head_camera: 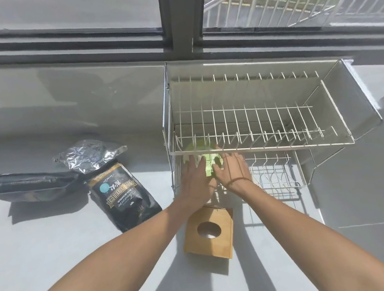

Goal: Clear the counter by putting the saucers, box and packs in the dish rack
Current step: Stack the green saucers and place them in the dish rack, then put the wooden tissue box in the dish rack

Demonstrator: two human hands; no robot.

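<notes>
A two-tier white wire dish rack [259, 146] stands against the window wall. Light green saucers [207, 165] sit in its lower tier at the left end, partly hidden by the upper tier's front rim. My left hand [194, 181] and my right hand [234, 169] both rest on the saucers, one on each side. A wooden box [210, 233] with a round hole lies on the counter just in front of the rack. Left of it lie a black coffee pack [122, 196], a silver foil pack [89, 155] and a long dark pack [30, 186].
The grey counter [54, 261] stretches left and toward me. The upper tier of the rack holds nothing. Behind everything runs a dark-framed window [176, 13] with a low grey wall under it.
</notes>
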